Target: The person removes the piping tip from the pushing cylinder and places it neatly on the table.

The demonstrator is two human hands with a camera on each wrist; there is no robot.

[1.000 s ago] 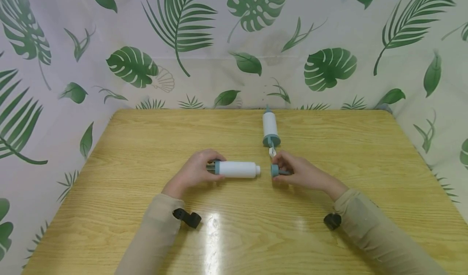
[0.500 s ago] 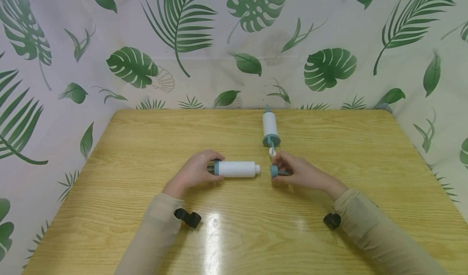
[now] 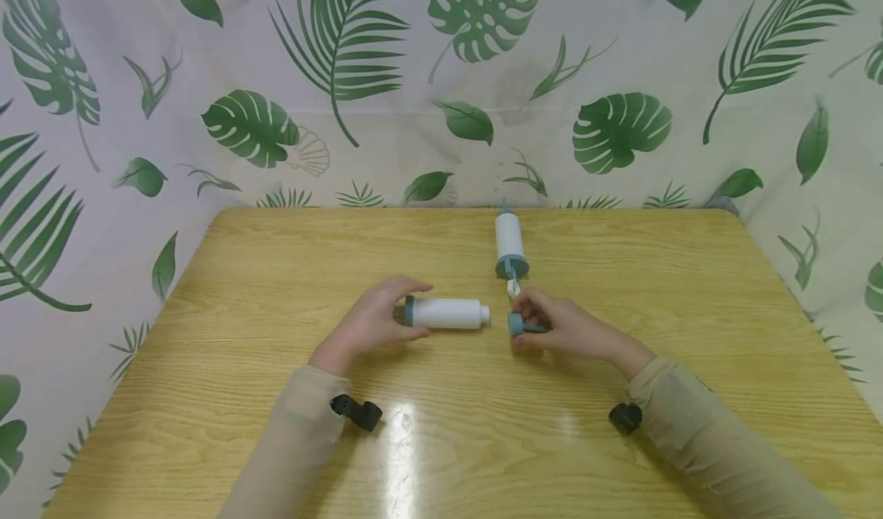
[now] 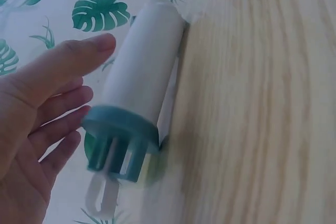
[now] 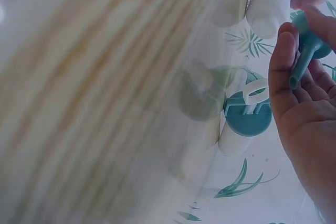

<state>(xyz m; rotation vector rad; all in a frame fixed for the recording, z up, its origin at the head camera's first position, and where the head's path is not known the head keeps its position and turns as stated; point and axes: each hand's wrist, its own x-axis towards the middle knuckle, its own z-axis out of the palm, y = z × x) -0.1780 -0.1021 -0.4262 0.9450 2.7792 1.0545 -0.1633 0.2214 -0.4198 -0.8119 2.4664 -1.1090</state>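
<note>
A white syringe barrel (image 3: pixel 448 314) lies sideways on the table, its narrow neck facing right. My left hand (image 3: pixel 369 320) is around its teal-collared end; in the left wrist view the thumb and fingers are spread and stand apart from the barrel (image 4: pixel 144 56). A white pull ring (image 4: pixel 102 198) sticks out behind the collar (image 4: pixel 121 124). Just right of the neck, my right hand (image 3: pixel 569 323) pinches a teal nozzle cap (image 3: pixel 515 324) between thumb and fingers, its wide end toward the barrel. The right wrist view shows the nozzle's thin tube (image 5: pixel 302 66).
Beyond the right hand lies a second syringe (image 3: pixel 509 235), white with a teal flange and a white pull ring (image 3: pixel 513 287) near the right fingers. The wooden table (image 3: pixel 276 258) meets a leaf-patterned cloth (image 3: pixel 386 166) at its back edge.
My left fingers have spread and come off the barrel, which has shifted slightly away from me. The right hand holds the nozzle cap in nearly the same spot.
</note>
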